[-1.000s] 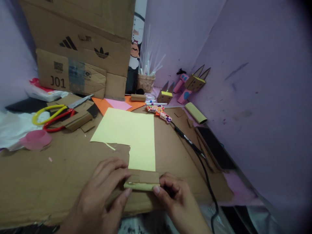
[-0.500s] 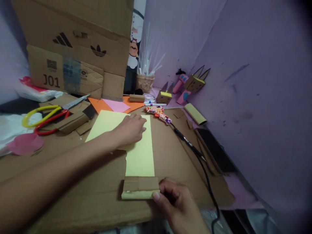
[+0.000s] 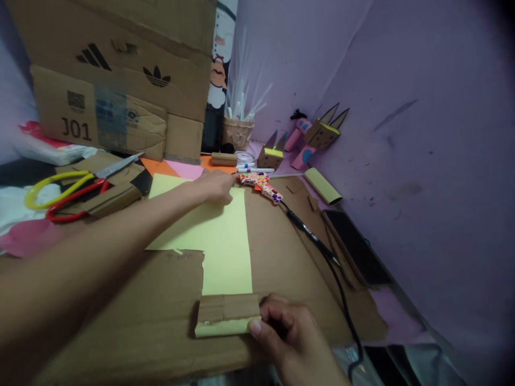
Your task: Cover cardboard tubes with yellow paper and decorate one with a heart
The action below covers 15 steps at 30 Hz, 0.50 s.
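Cardboard desk: R hand pinches paper-wrapped block, L hand empty, on yellow sheet nr glue gun; I'd say sheet cld skew if pinch slips.

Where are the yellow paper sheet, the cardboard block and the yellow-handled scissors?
yellow paper sheet (image 3: 220,236): head view, bare middle of the sheet.
cardboard block (image 3: 227,307): head view, brown top face.
yellow-handled scissors (image 3: 117,165): head view, on the metal blade.
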Available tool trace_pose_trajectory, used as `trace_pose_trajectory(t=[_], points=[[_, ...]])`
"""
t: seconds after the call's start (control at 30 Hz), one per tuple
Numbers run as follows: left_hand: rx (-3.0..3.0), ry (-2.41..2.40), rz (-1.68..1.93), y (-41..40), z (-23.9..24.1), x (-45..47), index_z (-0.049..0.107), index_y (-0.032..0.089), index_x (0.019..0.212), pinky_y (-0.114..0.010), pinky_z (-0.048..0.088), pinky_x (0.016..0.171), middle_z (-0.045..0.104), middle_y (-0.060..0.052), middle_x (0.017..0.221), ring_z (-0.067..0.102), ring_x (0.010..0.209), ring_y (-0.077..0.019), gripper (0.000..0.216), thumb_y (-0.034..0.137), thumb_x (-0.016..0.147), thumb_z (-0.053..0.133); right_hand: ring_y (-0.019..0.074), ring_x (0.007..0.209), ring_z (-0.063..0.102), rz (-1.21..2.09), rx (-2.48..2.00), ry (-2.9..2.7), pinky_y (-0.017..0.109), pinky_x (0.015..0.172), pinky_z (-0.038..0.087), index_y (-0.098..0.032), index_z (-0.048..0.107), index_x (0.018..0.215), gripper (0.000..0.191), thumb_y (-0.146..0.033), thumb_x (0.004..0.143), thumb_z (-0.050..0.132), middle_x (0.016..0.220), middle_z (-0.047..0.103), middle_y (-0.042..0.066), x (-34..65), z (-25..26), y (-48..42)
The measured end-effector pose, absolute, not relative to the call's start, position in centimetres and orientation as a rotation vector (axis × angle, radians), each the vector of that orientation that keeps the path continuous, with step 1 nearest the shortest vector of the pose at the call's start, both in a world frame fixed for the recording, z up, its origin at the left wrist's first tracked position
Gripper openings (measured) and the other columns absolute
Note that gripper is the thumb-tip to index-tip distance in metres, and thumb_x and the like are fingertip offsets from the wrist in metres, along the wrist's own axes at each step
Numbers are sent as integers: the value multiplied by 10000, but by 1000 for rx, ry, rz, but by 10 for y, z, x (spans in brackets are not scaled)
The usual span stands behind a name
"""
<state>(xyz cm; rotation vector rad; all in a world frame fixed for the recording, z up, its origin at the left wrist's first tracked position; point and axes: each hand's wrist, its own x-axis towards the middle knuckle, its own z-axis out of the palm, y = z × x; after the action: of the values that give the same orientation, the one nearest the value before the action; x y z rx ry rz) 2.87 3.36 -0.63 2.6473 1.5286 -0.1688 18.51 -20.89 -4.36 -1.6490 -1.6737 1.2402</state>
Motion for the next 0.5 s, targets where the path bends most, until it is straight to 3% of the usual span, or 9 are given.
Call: trace_pose_trajectory(t=[0.2, 0.33, 0.5], points=[[2659, 1542, -57, 27, 15, 32, 653, 186, 794, -331, 406, 611, 662, -97, 796, 599, 736, -255, 222, 215, 657, 481, 122, 582, 448, 1212, -1658, -1715, 227, 523, 293, -184, 424, 556, 235, -266, 767, 487, 591, 465, -13, 183, -39, -208], [2704, 1628, 122, 9, 45, 33, 642, 195, 814, -310, 389, 586, 649, -79, 817, 589, 758, -239, 252, 283, 723, 424, 128, 603, 472, 1180, -1677, -1737, 231, 538, 296, -179, 441, 558, 230, -261, 767, 490, 611, 502, -3, 180, -36, -205], [2792, 1592, 574, -37, 89, 28, 634, 185, 814, -236, 374, 583, 609, 1, 712, 560, 683, -135, 268, 334, 750, 420, 121, 580, 457, 1143, -1731, -1658, 229, 530, 290, -174, 459, 543, 212, -236, 736, 520, 578, 489, -13, 174, -35, -203]])
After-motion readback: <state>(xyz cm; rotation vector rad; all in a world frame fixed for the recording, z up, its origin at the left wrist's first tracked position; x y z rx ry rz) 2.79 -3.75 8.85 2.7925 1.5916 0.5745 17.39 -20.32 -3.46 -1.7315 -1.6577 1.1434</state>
